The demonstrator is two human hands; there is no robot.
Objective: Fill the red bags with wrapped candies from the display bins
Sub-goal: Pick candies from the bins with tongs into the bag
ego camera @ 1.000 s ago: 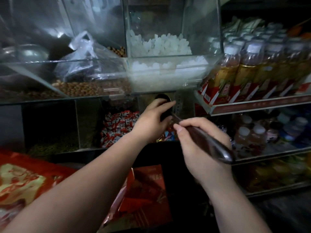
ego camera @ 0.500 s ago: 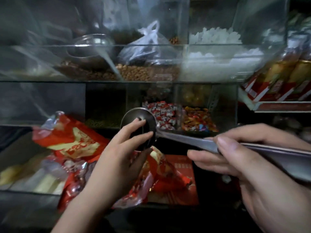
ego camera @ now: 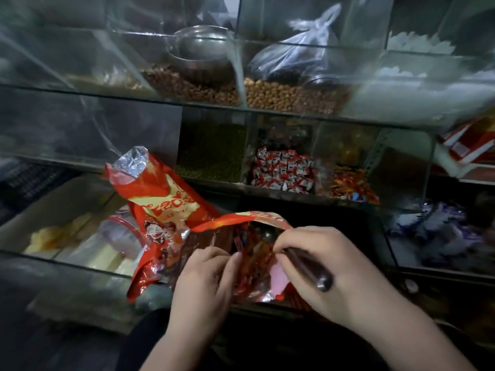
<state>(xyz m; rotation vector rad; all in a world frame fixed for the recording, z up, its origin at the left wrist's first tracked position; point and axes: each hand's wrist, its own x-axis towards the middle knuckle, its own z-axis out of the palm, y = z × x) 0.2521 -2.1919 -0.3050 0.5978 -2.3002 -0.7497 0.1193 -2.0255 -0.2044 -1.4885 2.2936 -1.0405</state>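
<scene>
An open red bag point(ego camera: 242, 220) lies low in the middle, with colourful wrapped candies showing through its mouth. My left hand point(ego camera: 203, 277) holds the bag's near edge, thumb against the film. My right hand point(ego camera: 318, 266) grips the dark handle of a metal scoop point(ego camera: 308, 269); the scoop's bowl is hidden inside the bag. A second red bag point(ego camera: 160, 191) with a torn foil top leans just behind on the left. Up on the shelf are a bin of red-and-white wrapped candies point(ego camera: 284, 172) and a bin of orange and yellow candies point(ego camera: 353, 183).
Glass bins above hold green beans point(ego camera: 211, 156), peanuts point(ego camera: 289, 95), brown nuts point(ego camera: 187, 87) with a metal bowl point(ego camera: 203, 49), a clear plastic bag point(ego camera: 305, 52) and white lumps point(ego camera: 417, 41). Purple wrapped sweets point(ego camera: 434, 231) fill a lower right bin. Glass edges run close on all sides.
The scoop came down from the candy bin into the red bag. My left hand left the scoop's bowl and took the bag's edge. My view tipped down and left.
</scene>
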